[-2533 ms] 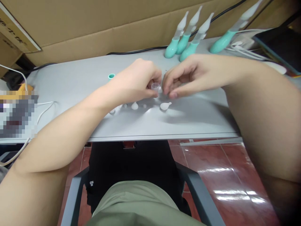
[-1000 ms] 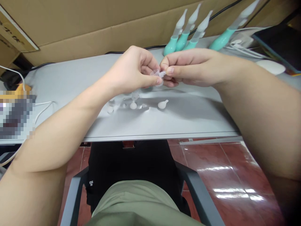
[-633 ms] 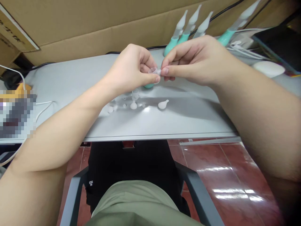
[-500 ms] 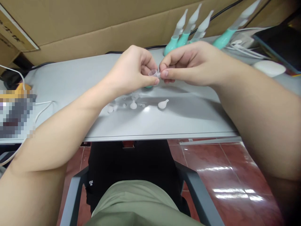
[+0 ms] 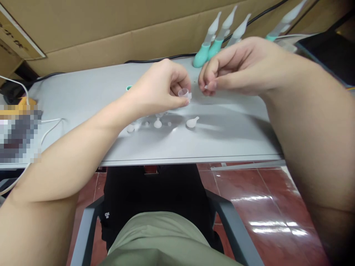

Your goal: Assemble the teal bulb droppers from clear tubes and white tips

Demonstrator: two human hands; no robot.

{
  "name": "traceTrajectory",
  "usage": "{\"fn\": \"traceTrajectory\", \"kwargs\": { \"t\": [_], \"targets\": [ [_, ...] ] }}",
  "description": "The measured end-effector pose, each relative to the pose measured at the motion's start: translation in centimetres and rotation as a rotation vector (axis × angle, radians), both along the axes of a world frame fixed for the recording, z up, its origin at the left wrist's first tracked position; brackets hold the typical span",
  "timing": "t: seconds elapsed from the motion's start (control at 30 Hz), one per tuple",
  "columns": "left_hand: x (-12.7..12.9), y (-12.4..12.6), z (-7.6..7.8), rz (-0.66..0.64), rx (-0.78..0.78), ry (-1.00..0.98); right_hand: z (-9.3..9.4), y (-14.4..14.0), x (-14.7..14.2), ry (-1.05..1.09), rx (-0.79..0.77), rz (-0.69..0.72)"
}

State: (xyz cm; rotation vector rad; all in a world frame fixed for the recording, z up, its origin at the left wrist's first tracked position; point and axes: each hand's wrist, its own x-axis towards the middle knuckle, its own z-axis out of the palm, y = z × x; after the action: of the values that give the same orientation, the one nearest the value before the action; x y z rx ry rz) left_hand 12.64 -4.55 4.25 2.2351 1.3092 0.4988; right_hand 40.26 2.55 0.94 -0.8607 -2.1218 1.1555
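My left hand is closed around a clear plastic tube, whose round open end faces up and which has a small clear stub on its right side. To its right, my right hand pinches a tiny white piece between thumb and fingers, apart from the tube. On the table below lie a white soft nozzle tip, another white tip standing upright, and several small pale parts. A teal rim shows behind my left wrist, the rest hidden.
Several nasal aspirators with teal bulbs, clear tubes and white tips stand at the back right. Behind the table is a cardboard wall with a black cable along its base. A dark flat device lies far right.
My right hand has pulled away from the tube, up and to the right, with the tiny white piece in its fingers. My left hand has shifted slightly right and down with the tube.
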Motion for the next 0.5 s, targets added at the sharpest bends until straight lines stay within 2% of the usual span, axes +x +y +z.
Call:
{"fn": "traceTrajectory", "kwargs": {
  "t": [0.07, 0.17, 0.27, 0.37, 0.5],
  "targets": [
    [-0.1, 0.0, -0.4, -0.026, 0.001, 0.036, 0.0, 0.3, 0.6, -0.160, 0.066, 0.014],
    [-0.4, 0.1, -0.9, -0.078, -0.002, 0.116, -0.2, 0.9, 1.0, -0.341, 0.070, 0.075],
    [-0.6, 0.2, -1.2, -0.124, 0.051, 0.184, -0.5, 1.2, 0.8, -0.447, 0.062, 0.099],
    [-0.5, 0.0, -1.2, -0.128, 0.096, 0.241, -0.5, 0.9, 0.3, -0.552, 0.119, 0.073],
    [-0.2, -0.2, -1.1, -0.138, 0.106, 0.225, -0.2, 0.2, -0.4, -0.588, 0.148, 0.050]
  ]
}}
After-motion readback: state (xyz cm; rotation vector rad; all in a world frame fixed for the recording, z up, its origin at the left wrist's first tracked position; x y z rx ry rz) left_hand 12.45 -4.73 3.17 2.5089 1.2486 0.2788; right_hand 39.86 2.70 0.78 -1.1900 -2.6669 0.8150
